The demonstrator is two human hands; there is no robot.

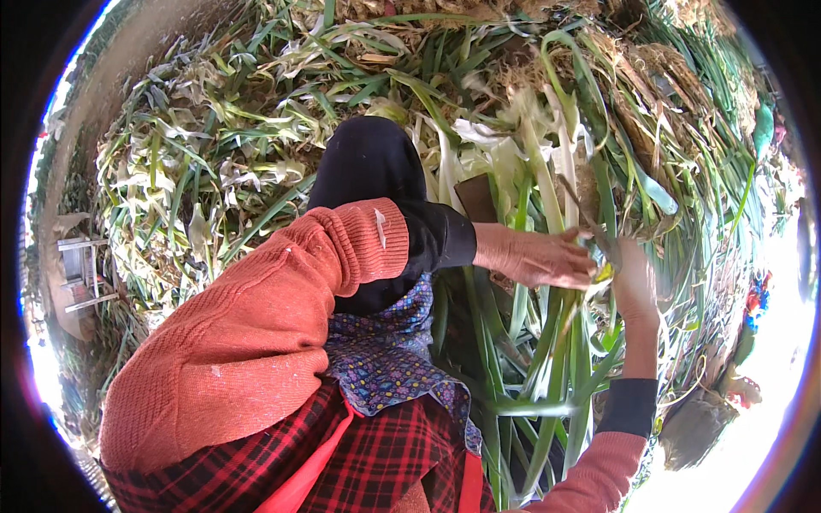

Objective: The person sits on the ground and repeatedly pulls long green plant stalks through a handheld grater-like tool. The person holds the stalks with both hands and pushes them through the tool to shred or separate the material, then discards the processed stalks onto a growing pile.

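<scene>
My left hand (542,258) reaches in from the left across several long leek-like stalks (545,173), its fingers pointing right; whether it grips them is hidden. Pale stems rise above this hand and green leaves (558,359) spread below it. My right hand (632,276), blurred, comes up from the lower right with curled fingers, close to the left fingertips. A thin brown strip (580,205), a dry leaf or a blade, runs up and left from the right hand. A small yellow-green leaf piece (604,274) lies between the hands.
Cut leaves and peelings (192,167) are heaped at the left. More long green stalks (693,256) with roots and dry leaves lie at the right. A dark knee (369,160) rises beside my left forearm. A metal frame (82,272) stands at the far left, a grey bundle (696,426) at the lower right.
</scene>
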